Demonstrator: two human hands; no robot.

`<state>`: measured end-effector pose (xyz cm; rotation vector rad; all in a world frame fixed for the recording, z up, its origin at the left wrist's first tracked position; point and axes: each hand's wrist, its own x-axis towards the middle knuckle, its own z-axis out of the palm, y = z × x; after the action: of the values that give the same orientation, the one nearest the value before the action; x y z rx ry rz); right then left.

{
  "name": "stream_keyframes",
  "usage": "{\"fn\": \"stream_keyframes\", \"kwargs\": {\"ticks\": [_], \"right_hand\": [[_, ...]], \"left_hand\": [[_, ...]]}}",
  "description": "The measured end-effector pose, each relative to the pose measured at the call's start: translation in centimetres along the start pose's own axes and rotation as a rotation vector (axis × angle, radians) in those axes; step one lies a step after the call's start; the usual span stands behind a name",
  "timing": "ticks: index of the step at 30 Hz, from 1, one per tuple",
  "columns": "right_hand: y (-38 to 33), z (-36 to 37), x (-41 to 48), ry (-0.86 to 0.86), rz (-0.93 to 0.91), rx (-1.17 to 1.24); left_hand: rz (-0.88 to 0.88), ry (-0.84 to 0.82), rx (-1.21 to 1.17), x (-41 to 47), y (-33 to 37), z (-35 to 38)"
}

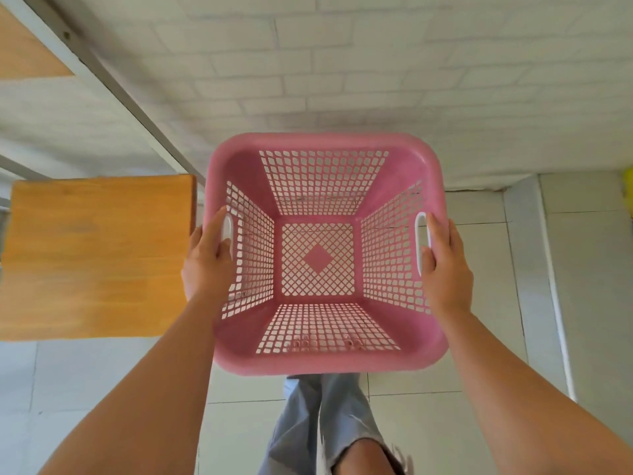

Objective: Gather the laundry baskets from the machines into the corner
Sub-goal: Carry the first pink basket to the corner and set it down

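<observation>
Nearest the camera, pale blue trouser legs stand on the grey tiled floor. Above them a pink laundry basket with lattice walls is held in the air, its opening facing up and nothing inside. The left hand is wrapped over the left rim, fingers closed on the white handle slot. The right hand grips the right rim the same way, thumb on its white handle slot. Just left of the basket stands a wooden table, its right edge near the left hand. Beyond rises a white brick wall.
</observation>
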<state>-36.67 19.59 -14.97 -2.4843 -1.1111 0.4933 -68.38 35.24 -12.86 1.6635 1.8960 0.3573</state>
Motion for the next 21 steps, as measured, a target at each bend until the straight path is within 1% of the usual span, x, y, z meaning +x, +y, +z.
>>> {"fn": "stream_keyframes", "kwargs": {"ticks": [8, 18, 21], "right_hand": [[1.9, 6.3, 3.8, 0.000, -0.007, 0.002], [2.9, 11.3, 6.0, 0.012, -0.037, 0.004], [2.9, 12.1, 6.4, 0.024, -0.072, 0.002]], "left_hand": [[0.001, -0.022, 0.059, 4.2, -3.2, 5.4], [0.063, -0.080, 0.241, 7.3, -6.2, 8.5], [0.048, -0.088, 0.259, 7.8, -7.1, 9.1]]}}
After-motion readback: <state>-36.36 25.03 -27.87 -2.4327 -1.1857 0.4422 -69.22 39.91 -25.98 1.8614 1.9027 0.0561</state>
